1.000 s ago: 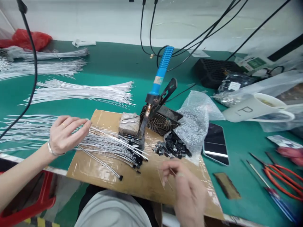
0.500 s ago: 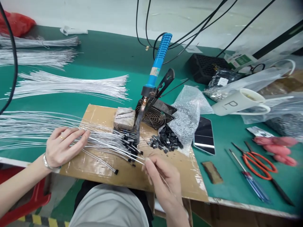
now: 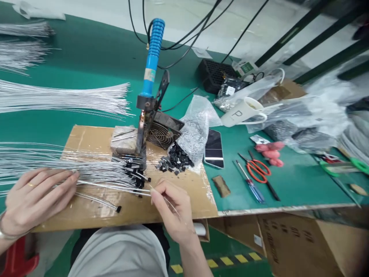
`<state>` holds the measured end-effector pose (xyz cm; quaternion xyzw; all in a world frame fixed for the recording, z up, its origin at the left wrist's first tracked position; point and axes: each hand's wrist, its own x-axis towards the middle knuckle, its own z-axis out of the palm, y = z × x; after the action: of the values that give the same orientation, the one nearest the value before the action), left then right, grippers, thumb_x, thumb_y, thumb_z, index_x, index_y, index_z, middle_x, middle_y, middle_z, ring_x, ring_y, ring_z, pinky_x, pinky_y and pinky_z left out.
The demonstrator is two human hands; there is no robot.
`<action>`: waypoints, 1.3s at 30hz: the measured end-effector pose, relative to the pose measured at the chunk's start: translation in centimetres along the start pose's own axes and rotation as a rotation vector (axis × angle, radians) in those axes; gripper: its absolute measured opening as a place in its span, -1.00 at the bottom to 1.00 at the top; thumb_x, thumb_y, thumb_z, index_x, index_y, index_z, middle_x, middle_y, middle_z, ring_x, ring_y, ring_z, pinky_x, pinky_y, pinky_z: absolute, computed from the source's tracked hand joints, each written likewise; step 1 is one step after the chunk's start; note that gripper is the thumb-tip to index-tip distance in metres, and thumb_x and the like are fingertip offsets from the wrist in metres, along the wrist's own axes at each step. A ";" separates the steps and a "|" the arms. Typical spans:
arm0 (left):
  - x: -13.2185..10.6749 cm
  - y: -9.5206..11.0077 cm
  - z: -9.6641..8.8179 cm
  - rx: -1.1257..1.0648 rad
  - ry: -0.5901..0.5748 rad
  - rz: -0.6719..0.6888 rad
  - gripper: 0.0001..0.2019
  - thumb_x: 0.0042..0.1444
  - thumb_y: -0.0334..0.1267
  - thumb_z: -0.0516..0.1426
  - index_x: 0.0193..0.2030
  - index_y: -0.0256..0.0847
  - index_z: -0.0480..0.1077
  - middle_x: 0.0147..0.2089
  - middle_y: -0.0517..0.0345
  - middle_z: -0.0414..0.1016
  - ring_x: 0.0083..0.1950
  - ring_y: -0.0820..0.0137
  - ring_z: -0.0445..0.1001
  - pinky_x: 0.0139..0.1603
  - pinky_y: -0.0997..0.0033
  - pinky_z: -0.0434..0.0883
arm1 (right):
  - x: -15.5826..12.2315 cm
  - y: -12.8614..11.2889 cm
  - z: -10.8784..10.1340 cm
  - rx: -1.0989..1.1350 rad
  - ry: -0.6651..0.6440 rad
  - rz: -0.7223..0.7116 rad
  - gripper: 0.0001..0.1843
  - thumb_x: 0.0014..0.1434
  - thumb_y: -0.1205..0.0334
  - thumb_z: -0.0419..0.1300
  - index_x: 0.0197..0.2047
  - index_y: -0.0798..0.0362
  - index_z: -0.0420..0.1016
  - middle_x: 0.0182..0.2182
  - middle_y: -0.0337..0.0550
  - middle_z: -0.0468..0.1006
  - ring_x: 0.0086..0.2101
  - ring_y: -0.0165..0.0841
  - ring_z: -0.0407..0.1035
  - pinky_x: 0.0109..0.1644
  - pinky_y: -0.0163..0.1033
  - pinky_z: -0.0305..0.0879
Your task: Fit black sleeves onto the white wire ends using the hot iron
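My left hand (image 3: 36, 198) lies flat, fingers stretched out, on a fan of thin silver wires (image 3: 57, 163) spread over a cardboard sheet (image 3: 95, 209). My right hand (image 3: 173, 209) is closed in a pinch on the end of one thin wire (image 3: 115, 186) at the sheet's front. Several wires end in small black caps (image 3: 135, 175). Behind them a blue-handled soldering iron (image 3: 151, 63) stands tilted in a metal stand (image 3: 161, 132), next to a grey block (image 3: 122, 140). A heap of small black parts (image 3: 174, 161) spills from a clear bag (image 3: 196, 132).
More wire bundles (image 3: 63, 100) lie on the green table at left. To the right are a phone (image 3: 215, 148), red-handled scissors (image 3: 258, 171), a blue screwdriver (image 3: 250, 184), a white mug (image 3: 242, 111), plastic bags and a black box (image 3: 215, 75). Cables hang at the back.
The view has swung right and down. My left hand slid lower-left and settled flat on the wires. My right hand moved up to the wire ends and pinched one.
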<state>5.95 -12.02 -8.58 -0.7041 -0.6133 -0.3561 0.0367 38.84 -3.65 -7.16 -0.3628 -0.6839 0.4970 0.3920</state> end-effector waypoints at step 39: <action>4.6 13.4 5.0 -0.751 -0.340 -0.764 -0.82 0.28 -0.18 0.22 -0.32 -0.19 0.54 -0.44 0.16 0.49 -0.47 0.46 0.32 -0.49 0.48 0.26 | -0.4 -0.2 3.8 0.600 0.196 0.456 -0.86 0.21 0.12 0.43 -0.30 -0.02 0.79 -0.48 -0.22 0.55 -0.55 -0.48 0.29 -0.52 -0.37 0.26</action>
<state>20.18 -8.96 -4.62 -0.4443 -0.6530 -0.4195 -0.4474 35.57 -5.57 -7.83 -0.4204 -0.3692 0.7123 0.4238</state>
